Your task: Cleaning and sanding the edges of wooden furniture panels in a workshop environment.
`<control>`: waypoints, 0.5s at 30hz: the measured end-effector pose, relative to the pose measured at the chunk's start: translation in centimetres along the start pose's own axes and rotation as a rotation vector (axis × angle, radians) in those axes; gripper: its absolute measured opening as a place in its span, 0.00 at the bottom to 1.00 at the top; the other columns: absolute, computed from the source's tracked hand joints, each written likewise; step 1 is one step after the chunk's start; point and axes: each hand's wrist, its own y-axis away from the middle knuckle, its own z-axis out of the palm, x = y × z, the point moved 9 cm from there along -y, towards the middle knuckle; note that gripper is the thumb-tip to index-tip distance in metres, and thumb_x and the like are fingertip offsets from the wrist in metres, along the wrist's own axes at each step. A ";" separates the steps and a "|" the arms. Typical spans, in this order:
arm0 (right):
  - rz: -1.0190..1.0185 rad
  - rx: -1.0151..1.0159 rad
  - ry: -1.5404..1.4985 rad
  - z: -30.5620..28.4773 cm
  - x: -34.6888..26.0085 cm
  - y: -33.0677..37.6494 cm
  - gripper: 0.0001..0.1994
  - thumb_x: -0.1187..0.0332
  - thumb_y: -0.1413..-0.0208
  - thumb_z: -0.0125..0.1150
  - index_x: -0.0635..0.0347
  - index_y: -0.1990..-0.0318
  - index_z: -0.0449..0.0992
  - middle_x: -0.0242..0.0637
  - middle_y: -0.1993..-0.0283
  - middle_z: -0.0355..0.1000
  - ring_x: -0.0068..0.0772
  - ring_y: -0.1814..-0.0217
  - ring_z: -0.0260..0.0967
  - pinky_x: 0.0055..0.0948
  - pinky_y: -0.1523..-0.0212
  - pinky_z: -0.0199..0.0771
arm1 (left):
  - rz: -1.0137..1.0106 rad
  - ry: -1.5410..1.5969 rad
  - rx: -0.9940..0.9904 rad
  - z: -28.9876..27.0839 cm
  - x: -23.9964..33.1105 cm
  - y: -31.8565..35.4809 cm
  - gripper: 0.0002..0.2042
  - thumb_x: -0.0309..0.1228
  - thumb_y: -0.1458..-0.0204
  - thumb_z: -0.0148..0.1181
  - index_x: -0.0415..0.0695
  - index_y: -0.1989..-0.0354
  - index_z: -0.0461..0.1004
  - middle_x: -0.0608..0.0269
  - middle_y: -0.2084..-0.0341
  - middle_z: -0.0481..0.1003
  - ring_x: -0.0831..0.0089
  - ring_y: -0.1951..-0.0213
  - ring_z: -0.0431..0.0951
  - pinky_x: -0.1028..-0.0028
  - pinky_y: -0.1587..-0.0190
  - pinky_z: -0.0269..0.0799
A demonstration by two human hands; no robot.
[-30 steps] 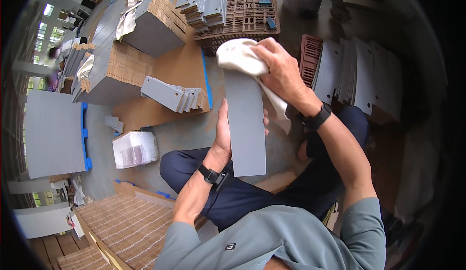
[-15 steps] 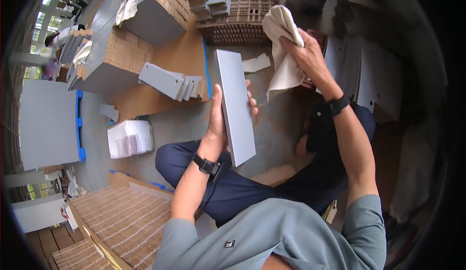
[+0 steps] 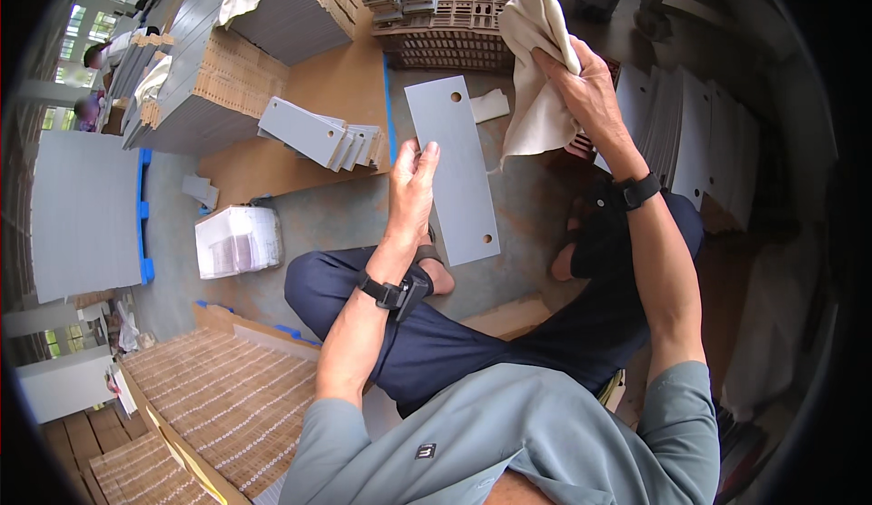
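A flat grey board (image 3: 459,173) with a round hole near each end is held up by its left edge in my left hand (image 3: 412,183). The thumb lies on the board's face and the other fingers are partly hidden. My right hand (image 3: 586,87) grips a cream cloth (image 3: 536,83) that hangs down from the fingers, to the right of the board and apart from it. To the left, a short row of similar small grey boards (image 3: 304,133) leans in a fan on a brown sheet.
Tall stacks of grey boards (image 3: 204,110) stand at the far left. A brown plastic crate (image 3: 445,51) bears more boards. Grey panels (image 3: 668,123) stand upright at the right. A white wrapped block (image 3: 238,242) is on the floor, and stacked brown-edged boards (image 3: 227,387) lie at the lower left.
My left hand has turned the board so that its broad face with both holes shows. The right hand, still holding the cloth, has risen slightly and shifted right.
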 end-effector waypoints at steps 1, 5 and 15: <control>-0.050 0.038 0.047 -0.2 -0.4 0.0 0.20 0.58 0.38 0.67 0.59 0.43 0.79 0.33 0.54 0.76 0.26 0.54 0.73 0.30 0.53 0.74 | 0.020 -0.022 -0.020 0.2 0.1 -0.1 0.16 0.38 0.31 0.56 0.41 0.42 0.70 0.64 0.55 0.77 0.81 0.57 0.78 0.77 0.54 0.78; -0.132 0.012 0.110 0.3 -1.7 0.1 0.20 0.58 0.38 0.68 0.60 0.44 0.79 0.35 0.54 0.73 0.31 0.52 0.74 0.32 0.51 0.75 | 0.012 -0.074 -0.034 0.3 0.0 -0.1 0.18 0.39 0.31 0.56 0.40 0.41 0.70 0.63 0.54 0.78 0.81 0.57 0.79 0.77 0.56 0.79; -0.398 -0.083 0.273 3.7 -4.6 0.5 0.17 0.67 0.41 0.69 0.62 0.46 0.80 0.38 0.50 0.74 0.38 0.51 0.76 0.33 0.48 0.77 | -0.154 -0.112 -0.090 1.7 0.1 1.0 0.19 0.39 0.32 0.54 0.42 0.39 0.69 0.63 0.54 0.78 0.77 0.57 0.81 0.74 0.59 0.80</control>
